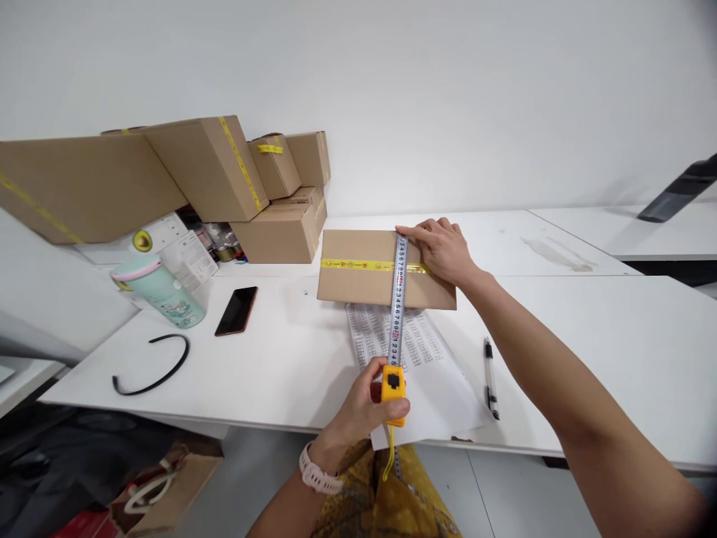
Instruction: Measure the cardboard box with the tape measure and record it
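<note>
Yellow tape measure sits clenched in the left hand; right hand fingers pin its springy blade flat on the light, stiff box.

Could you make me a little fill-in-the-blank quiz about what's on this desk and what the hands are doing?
1. The left hand grips a yellow ____ measure.
2. The right hand pins the tape's end on the flat cardboard box, which is sealed with ____ tape.
3. The phone lies on the table, ____ of the box.
4. The pen lies beside the printed ____.

Missing words: tape; yellow; left; paper
</note>
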### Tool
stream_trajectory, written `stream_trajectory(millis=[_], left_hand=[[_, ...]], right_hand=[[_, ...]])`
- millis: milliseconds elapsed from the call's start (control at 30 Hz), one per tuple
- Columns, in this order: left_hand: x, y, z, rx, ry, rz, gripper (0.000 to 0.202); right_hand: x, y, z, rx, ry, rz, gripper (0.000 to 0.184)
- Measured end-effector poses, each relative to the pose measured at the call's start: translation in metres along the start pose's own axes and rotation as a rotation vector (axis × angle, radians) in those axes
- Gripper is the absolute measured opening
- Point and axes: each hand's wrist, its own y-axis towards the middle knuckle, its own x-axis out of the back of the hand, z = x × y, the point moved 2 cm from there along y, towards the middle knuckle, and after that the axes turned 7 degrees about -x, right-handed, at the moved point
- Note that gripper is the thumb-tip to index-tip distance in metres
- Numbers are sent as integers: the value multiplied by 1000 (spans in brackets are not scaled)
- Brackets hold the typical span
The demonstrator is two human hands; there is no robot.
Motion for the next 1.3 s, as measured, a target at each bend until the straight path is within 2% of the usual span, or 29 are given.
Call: stream_trajectory(millis=[200, 333, 433, 533, 600, 700, 767, 833, 900, 967, 1000, 1033, 1067, 1167, 1233, 1300], left_hand=[[-5, -13, 5, -42, -3, -26, 66], [-5, -26, 19, -46, 40, 46, 73], [-2, -31, 22, -9, 134, 113, 75], [0, -30, 18, 0, 198, 151, 72], [1, -29, 14, 3, 210, 173, 70], [1, -27, 12, 10, 201, 191, 69], [1, -26, 11, 3, 214, 202, 67], [2, -27, 10, -9, 237, 219, 65], [2, -29, 8, -11, 267, 238, 66], [1, -32, 5, -9, 348, 252, 66], [-1, -35, 2, -16, 418, 261, 66], [-3, -37, -1, -31, 500, 274, 66], [-5, -40, -3, -52, 580, 285, 67], [-12, -49, -8, -104, 731, 343, 68], [-15, -56, -6, -104, 772, 380, 68], [-15, -64, -3, -81, 773, 366, 75]], right_hand=[[1, -4, 1, -11, -55, -3, 55], [4, -11, 9, -41, -127, -42, 54], [9, -30, 23, 19, -205, -39, 59], [10, -64, 33, 107, -239, -55, 66], [4, -90, 34, 117, -270, -84, 62], [-18, -118, 25, 101, -310, -113, 53], [-31, -123, 17, 82, -272, -104, 47], [-31, -115, 8, -5, -130, -105, 40], [-15, -102, 0, -202, 150, -184, 43], [14, -91, -6, -449, 580, -322, 58], [29, -89, -6, -521, 820, -360, 68], [45, -89, -3, -520, 1019, -362, 75], [61, -91, 1, -476, 1090, -372, 69], [100, -114, 12, -420, 942, -410, 32], [111, -138, 16, -461, 810, -405, 25], [110, -164, 21, -513, 731, -425, 24]])
